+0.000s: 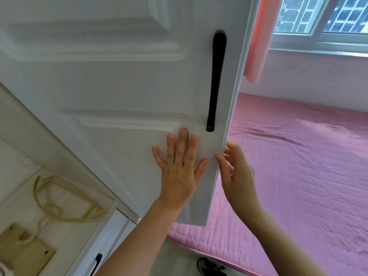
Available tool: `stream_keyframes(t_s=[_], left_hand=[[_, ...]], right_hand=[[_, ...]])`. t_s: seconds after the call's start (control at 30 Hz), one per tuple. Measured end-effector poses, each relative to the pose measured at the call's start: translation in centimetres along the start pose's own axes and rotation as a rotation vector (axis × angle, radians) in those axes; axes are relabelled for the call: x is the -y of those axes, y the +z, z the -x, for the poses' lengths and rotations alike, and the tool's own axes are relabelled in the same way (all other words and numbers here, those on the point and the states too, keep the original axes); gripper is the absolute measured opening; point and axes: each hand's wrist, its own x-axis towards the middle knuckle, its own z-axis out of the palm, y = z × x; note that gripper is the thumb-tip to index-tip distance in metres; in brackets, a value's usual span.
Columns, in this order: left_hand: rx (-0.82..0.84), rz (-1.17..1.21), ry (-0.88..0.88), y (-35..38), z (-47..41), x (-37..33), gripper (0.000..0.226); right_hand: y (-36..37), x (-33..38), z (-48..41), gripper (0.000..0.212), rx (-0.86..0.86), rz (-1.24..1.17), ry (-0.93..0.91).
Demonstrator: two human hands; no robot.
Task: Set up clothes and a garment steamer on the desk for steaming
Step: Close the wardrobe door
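Big white wardrobe door [123, 80] swung open over pink bed [298, 166]. Long black handle [216, 80] near door's edge. Left hand [179, 168] flat on door below handle, grip spread apart, holding nothing. Right hand [237, 168] at door's edge, grip loosely apart, fingertips touching edge. No clothes or steamer in sight.

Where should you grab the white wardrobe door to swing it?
Probably best at the long black handle near the free edge of the wardrobe door. It runs lengthwise and stands off the panel, so fingers can wrap it from the front. Right now the left hand lies flat on the panel, and the right hand touches the bare edge, which offers a thinner grip.
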Motion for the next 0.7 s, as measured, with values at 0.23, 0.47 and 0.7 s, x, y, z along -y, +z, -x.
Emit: stream_keyframes(t_s=[0.23, 0.47, 0.7], left_hand=[[-0.023, -0.079, -0.07, 3.6, -2.8, 0.2, 0.075], [0.002, -0.223, -0.051, 5.3, -5.0, 3.1, 0.075], [-0.018, -0.406, -0.093, 4.4, -7.1, 7.6, 0.073]], right_hand=[[1.0, -2.6, -5.4, 0.053, 0.062, -0.095, -0.038], [2.9, -4.5, -10.0, 0.072, 0.159, -0.009, -0.099], [5.6, -5.2, -14.6, 0.088, 0.304, 0.058, -0.131]])
